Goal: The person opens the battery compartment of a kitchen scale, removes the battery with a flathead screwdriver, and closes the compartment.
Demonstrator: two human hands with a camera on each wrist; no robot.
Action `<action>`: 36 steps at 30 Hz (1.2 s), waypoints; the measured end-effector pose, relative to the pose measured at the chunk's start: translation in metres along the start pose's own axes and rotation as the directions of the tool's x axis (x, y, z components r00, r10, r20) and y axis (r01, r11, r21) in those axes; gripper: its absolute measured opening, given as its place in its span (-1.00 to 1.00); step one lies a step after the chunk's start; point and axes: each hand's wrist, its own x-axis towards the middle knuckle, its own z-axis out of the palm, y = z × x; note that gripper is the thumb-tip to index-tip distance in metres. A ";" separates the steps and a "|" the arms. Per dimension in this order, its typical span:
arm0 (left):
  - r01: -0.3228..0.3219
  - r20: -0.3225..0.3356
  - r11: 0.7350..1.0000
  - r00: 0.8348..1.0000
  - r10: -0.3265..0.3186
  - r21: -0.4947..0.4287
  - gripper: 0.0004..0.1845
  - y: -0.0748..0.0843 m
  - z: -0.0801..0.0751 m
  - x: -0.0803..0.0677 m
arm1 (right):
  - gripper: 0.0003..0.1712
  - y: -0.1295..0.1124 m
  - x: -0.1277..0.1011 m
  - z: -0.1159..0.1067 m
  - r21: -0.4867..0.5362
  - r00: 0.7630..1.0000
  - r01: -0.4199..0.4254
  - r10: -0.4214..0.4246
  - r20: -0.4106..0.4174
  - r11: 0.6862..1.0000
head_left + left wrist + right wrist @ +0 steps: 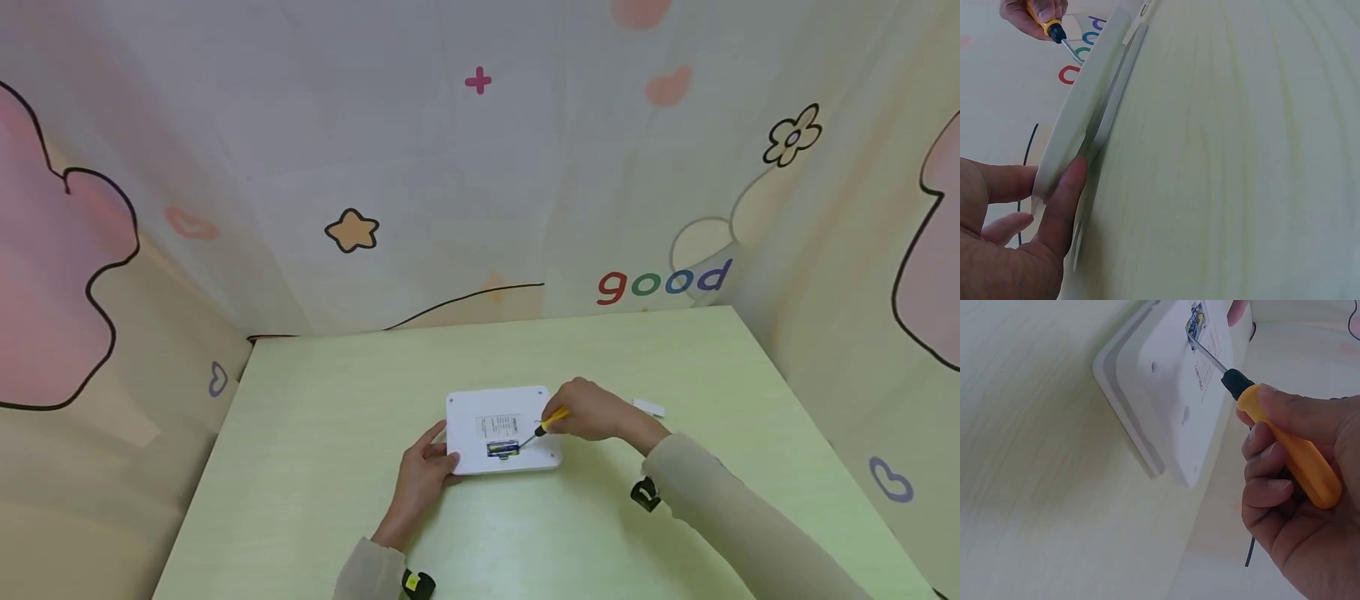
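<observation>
You've got the white gadget (462, 429) label side up, on or just over the table (315, 433) (can't tell which), left hand (424, 468) pinching its left end, right hand (591, 410) wrapped round a yellow screwdriver (1308, 461) with the tip at the right end of the gadget's battery slot (502, 449). Careful imo: lean on it too hard and that tip could skid across the gadget's back or nick a battery wrapper. Also, only its left end is gripped, so a hard pry might twist the gadget or flick a battery toward the small white strip (649, 408) on its right.
</observation>
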 end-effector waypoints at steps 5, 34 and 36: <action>0.000 0.003 1.000 1.000 0.000 0.008 -0.31 -0.001 -0.001 0.000 | -0.80 0.011 -0.001 0.004 0.081 1.000 -0.004 0.004 -0.003 0.997; -0.009 -0.002 1.000 1.000 0.009 -0.010 -0.30 -0.002 0.005 0.002 | -0.80 -0.016 -0.019 0.007 -0.030 0.992 -0.043 0.039 -0.119 0.999; -0.008 -0.001 1.000 1.000 0.008 -0.006 -0.31 -0.001 0.005 0.001 | -0.81 -0.025 -0.020 0.006 -0.097 0.993 -0.015 0.004 -0.117 0.995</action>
